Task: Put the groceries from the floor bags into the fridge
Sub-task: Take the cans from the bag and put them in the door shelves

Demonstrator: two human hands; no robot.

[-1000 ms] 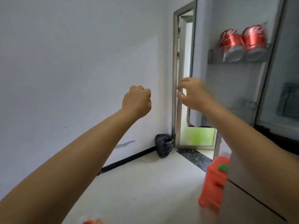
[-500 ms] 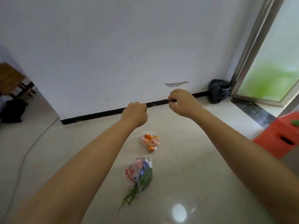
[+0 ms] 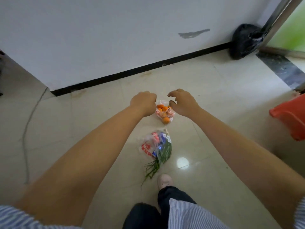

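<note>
Two clear plastic bags lie on the pale tiled floor. The farther bag of oranges (image 3: pixel 165 112) sits between my two hands in the picture. Closer to me lies a bag of packets and green stalks (image 3: pixel 156 147), the stalks trailing out toward my foot. My left hand (image 3: pixel 143 101) is curled into a fist just left of the orange bag, holding nothing. My right hand (image 3: pixel 183 101) hovers just right of that bag with its fingers bent and apart, empty. Both hands look to be above the floor. The fridge is out of view.
A white wall with a black skirting board (image 3: pixel 140 70) runs across the back. A tied black bag (image 3: pixel 244 41) sits in the corner by a metal door frame (image 3: pixel 279 19). A red plastic stool (image 3: pixel 292 116) stands at the right. A cable (image 3: pixel 26 129) trails down the left floor.
My view has swung from the open fridge door down to the floor. Both arms have dropped toward the bags, and the hands now flank the orange bag.
</note>
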